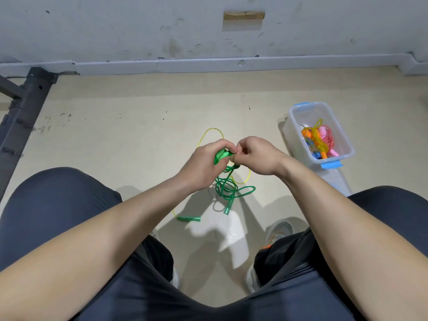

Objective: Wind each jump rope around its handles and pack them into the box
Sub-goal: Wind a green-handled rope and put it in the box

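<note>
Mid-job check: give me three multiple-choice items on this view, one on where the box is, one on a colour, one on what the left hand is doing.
1. Where is the box?
A) on the floor, to the person's right
B) on the lap
C) by the left foot

2. What colour are the box's latches?
A) red
B) blue
C) black

3. The left hand is:
A) open and idle
B) gripping a green handle
C) inside the box

Answers:
1 A: it stands on the floor beyond the right hand.
2 B: blue latches show at both ends.
3 B: its fingers curl round the handle, and the green rope hangs below.
</note>
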A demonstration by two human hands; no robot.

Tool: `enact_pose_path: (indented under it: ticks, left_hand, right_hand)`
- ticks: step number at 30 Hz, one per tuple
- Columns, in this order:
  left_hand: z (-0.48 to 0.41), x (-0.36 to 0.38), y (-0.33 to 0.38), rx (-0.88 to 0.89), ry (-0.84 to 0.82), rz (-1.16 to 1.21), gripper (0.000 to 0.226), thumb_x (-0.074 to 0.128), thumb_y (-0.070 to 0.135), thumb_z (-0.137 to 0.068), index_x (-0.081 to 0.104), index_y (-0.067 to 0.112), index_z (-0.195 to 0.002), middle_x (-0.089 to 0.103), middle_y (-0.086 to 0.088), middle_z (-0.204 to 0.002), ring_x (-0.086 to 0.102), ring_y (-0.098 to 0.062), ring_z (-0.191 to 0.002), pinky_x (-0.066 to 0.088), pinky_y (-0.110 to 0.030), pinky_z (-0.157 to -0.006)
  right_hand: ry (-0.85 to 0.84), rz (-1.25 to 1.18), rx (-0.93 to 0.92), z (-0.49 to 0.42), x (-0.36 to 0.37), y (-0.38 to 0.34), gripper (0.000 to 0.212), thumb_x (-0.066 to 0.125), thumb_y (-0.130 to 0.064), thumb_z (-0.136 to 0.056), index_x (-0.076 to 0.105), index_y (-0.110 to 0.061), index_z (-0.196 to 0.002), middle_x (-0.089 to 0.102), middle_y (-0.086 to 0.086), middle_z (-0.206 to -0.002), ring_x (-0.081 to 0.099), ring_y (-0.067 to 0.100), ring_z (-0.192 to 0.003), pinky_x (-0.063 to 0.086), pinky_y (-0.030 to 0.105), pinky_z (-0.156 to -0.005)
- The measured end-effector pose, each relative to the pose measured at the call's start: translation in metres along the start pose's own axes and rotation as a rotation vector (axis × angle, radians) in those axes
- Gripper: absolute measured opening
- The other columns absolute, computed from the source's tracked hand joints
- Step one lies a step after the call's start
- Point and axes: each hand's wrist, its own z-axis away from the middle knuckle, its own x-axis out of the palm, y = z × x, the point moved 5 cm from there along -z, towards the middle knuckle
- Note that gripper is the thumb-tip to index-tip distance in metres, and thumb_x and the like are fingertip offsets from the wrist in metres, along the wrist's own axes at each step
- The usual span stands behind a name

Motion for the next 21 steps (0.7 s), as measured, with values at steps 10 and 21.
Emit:
enact_pose_path:
  ticks: [10, 21]
  left_hand:
    - [0.0, 0.001, -0.003, 0.078, -0.038, -0.211, 0.034, 0.075, 0.026, -0.088, 0.059, 0.031, -0.117, 0.065, 0.005, -0.103, 0.056, -0.015, -0.095, 0.047, -0.033, -0.082]
    - [-0.007, -0.018, -0.009, -0.037, 0.039, 0.001, 0.039, 0.083, 0.013, -0.079, 0.065, 0.032, -0.108, 0.063, 0.014, -0.081, 0.053, -0.003, -0.07, 0.045, -0.021, -0.067]
  right_hand:
    - [-0.22, -0.502, 0.221, 0.008, 0.018, 0.004, 0.017, 0.054, -0.018, -0.093, 0.056, -0.013, -0.076, 0.045, 0.0, -0.066, 0.047, 0.015, -0.057, 0.033, 0.026, -0.052]
    - [0.044, -0.653, 0.016, -0.002, 0.013, 0.006, 0.012, 0.067, -0.013, -0.093, 0.067, -0.011, -0.082, 0.074, 0.001, -0.075, 0.064, 0.009, -0.071, 0.051, 0.026, -0.075]
